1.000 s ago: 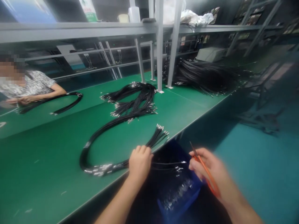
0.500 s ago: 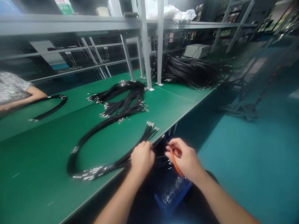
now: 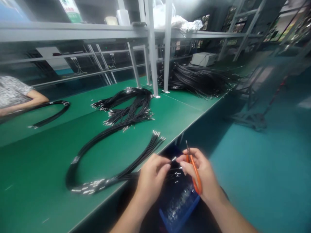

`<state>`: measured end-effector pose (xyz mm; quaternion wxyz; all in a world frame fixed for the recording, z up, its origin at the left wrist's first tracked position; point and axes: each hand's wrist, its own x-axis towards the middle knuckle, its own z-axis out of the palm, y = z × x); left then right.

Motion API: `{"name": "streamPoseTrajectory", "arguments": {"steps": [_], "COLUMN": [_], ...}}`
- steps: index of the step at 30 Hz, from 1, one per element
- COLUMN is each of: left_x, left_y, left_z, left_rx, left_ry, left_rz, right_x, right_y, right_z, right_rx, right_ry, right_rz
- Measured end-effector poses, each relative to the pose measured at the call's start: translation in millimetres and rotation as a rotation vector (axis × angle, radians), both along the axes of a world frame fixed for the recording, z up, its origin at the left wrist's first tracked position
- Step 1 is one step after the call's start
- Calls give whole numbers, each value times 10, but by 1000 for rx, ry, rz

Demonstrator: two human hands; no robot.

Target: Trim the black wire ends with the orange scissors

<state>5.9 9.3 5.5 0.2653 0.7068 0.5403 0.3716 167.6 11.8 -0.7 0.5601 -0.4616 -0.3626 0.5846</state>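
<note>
At the bench's front edge, my left hand (image 3: 153, 176) pinches a black cable close to its white-tipped end (image 3: 173, 159). My right hand (image 3: 201, 168) is closed around orange-handled snips (image 3: 195, 174), their narrow metal tip pointing up. The right thumb and forefinger are close to the cable end; whether they touch it I cannot tell. A bundle of black cables (image 3: 72, 171) curves over the green bench (image 3: 43, 181), and some of its strands run off the edge under my left hand. Below my hands is a blue bin (image 3: 167, 223) with small clear pieces inside.
More cable bundles lie farther back, one folded pile (image 3: 136, 97) and one large heap (image 3: 194, 76). Metal posts (image 3: 153, 64) rise from the bench to a shelf (image 3: 73, 32). A co-worker's arm (image 3: 36, 98) rests at the left beside another bundle (image 3: 55, 113).
My left hand has turned from a fist over the strands to a pinch on one cable end. My right hand has shifted right, and the snips now point upward.
</note>
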Motion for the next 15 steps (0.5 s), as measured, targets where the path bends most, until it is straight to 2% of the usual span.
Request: {"name": "streamPoseTrajectory", "arguments": {"steps": [3, 7, 15], "left_x": [6, 9, 7], "left_y": [-57, -99, -141], "left_z": [6, 12, -4], "left_rx": [6, 34, 8], "left_ry": [-3, 34, 5], "left_rz": [3, 30, 52], "right_x": [-131, -249, -307], "right_y": [-9, -51, -80], "right_z": [37, 3, 41], "right_rx": [30, 27, -47], "right_ry": [138, 206, 307], "right_rz": [33, 19, -26]}}
